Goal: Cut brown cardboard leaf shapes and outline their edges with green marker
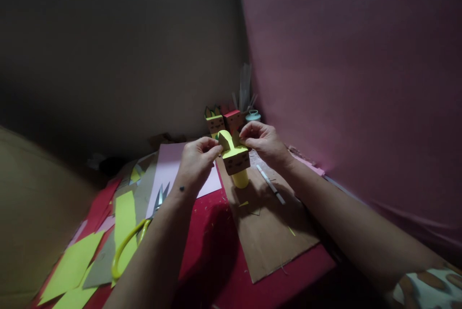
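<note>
A small paper-and-cardboard figure (236, 162) stands upright on a brown cardboard sheet (274, 246). It has a box head with a drawn face, a yellow top and a yellow tube body (240, 179). Two pointed dark ears rise from the head. My left hand (197, 160) pinches the left ear (224, 142) between thumb and fingertips. At the other side, my right hand (266, 144) has thumb and finger closed at the right ear (236, 137), which is partly hidden.
Yellow-handled scissors (130, 240) lie by my left forearm, among yellow paper pieces (74, 265) and a pale pink sheet (169, 157). A white pen (270, 185) rests on the cardboard. Two similar figures (215, 124) and a teal jar (253, 116) stand behind, near the walls.
</note>
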`<state>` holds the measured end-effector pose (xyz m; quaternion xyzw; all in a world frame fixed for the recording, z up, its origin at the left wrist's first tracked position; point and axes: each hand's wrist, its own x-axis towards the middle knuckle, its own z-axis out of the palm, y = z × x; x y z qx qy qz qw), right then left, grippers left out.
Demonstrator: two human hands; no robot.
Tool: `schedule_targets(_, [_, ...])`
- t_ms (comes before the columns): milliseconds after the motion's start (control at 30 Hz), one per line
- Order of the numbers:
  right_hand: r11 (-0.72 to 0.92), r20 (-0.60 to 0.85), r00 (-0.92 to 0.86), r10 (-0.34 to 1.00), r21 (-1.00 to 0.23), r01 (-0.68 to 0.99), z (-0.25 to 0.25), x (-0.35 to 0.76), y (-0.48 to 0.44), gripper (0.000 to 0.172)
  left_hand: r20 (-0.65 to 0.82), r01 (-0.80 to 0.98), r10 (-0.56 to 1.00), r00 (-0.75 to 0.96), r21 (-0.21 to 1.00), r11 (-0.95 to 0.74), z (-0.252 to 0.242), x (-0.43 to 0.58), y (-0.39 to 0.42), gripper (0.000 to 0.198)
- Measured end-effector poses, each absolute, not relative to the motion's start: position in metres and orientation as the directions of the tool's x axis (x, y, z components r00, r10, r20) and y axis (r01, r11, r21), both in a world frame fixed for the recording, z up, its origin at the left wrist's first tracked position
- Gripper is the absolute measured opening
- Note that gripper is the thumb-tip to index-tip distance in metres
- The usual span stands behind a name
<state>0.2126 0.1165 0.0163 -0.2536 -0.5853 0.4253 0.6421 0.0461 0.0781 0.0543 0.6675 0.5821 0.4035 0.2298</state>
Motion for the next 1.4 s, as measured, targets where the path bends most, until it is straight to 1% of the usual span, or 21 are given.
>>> schedule_targets(100, [0.526,0.547,-0.013,0.837,-0.811,-0.258,0.018,0.212,0.116,0.008,0.319,0.527,0.948,-0.008,0.807,-0.267,0.056,0.046,0.080,0.017])
schedule_targets(200, [0.564,0.568,0.071,0.820,-0.782,-0.265,0.027,0.215,0.107,0.006,0.384,0.437,0.922,-0.038,0.837,-0.331,0.061,0.042,0.074,0.010])
schedule_targets(267, [0.580,0.576,0.100,0.811,-0.771,-0.265,0.037,0.218,0.092,0.006,0.394,0.385,0.918,-0.048,0.855,-0.347,0.064,0.035,0.065,0.006])
schedule_targets(300, [0.582,0.580,0.093,0.809,-0.769,-0.264,0.042,0.219,0.082,0.009,0.380,0.370,0.924,-0.044,0.865,-0.339,0.065,0.030,0.059,0.007])
schedule_targets(333, [0.585,0.592,0.056,0.804,-0.771,-0.251,0.046,0.220,0.070,0.015,0.353,0.364,0.935,-0.033,0.876,-0.318,0.064,0.024,0.052,0.011])
schedule_targets(367, [0.560,0.576,-0.011,0.817,-0.798,-0.222,0.048,0.221,0.057,0.019,0.312,0.371,0.950,-0.017,0.884,-0.284,0.061,0.016,0.044,0.014])
schedule_targets(433, [0.441,0.460,-0.188,0.867,-0.887,-0.137,0.045,0.220,0.032,0.022,0.196,0.421,0.980,0.020,0.888,-0.186,0.052,0.001,0.026,0.020])
schedule_targets(467, [0.386,0.406,-0.262,0.875,-0.914,-0.126,0.040,0.218,0.021,0.023,0.120,0.458,0.992,0.037,0.881,-0.123,0.046,-0.005,0.017,0.020])
schedule_targets(533, [0.231,0.231,-0.419,0.878,-0.972,-0.052,0.022,0.213,0.004,0.021,-0.046,0.530,0.996,0.078,0.848,-0.002,0.031,-0.016,0.000,0.023])
schedule_targets(567, [0.164,0.139,-0.457,0.879,-0.986,0.015,0.012,0.211,-0.002,0.021,-0.119,0.561,0.988,0.097,0.827,0.045,0.023,-0.020,-0.007,0.025])
schedule_targets(600, [0.141,0.074,-0.474,0.878,-0.984,0.107,0.002,0.208,-0.005,0.021,-0.170,0.583,0.979,0.112,0.809,0.074,0.015,-0.022,-0.014,0.026])
schedule_targets(633, [0.160,0.043,-0.497,0.867,-0.967,0.196,-0.007,0.206,-0.007,0.021,-0.216,0.603,0.967,0.133,0.792,0.094,0.008,-0.023,-0.019,0.028])
schedule_targets(700, [0.175,0.031,-0.488,0.873,-0.952,0.253,-0.019,0.203,-0.007,0.021,-0.270,0.634,0.949,0.163,0.766,0.109,-0.003,-0.023,-0.026,0.029])
schedule_targets(767, [0.187,0.029,-0.481,0.876,-0.941,0.282,-0.025,0.202,-0.007,0.021,-0.294,0.657,0.938,0.182,0.747,0.106,-0.010,-0.021,-0.030,0.030])
schedule_targets(933, [0.206,0.013,-0.477,0.879,-0.912,0.354,-0.031,0.201,-0.011,0.021,-0.302,0.691,0.927,0.223,0.720,0.068,-0.018,-0.015,-0.035,0.029])
schedule_targets(1100, [0.208,-0.002,-0.466,0.885,-0.893,0.400,-0.031,0.199,-0.012,0.020,-0.302,0.738,0.926,0.228,0.674,0.038,-0.022,-0.011,-0.036,0.027])
schedule_targets(1233, [0.232,-0.013,-0.487,0.873,-0.868,0.440,-0.027,0.191,-0.012,0.021,-0.298,0.826,0.939,0.174,0.564,0.026,-0.021,-0.012,-0.034,0.025])
schedule_targets(1400, [0.362,0.010,-0.592,0.806,-0.799,0.480,-0.027,0.169,-0.015,0.022,-0.265,0.918,0.959,0.100,0.396,0.013,-0.016,-0.027,-0.031,0.025])
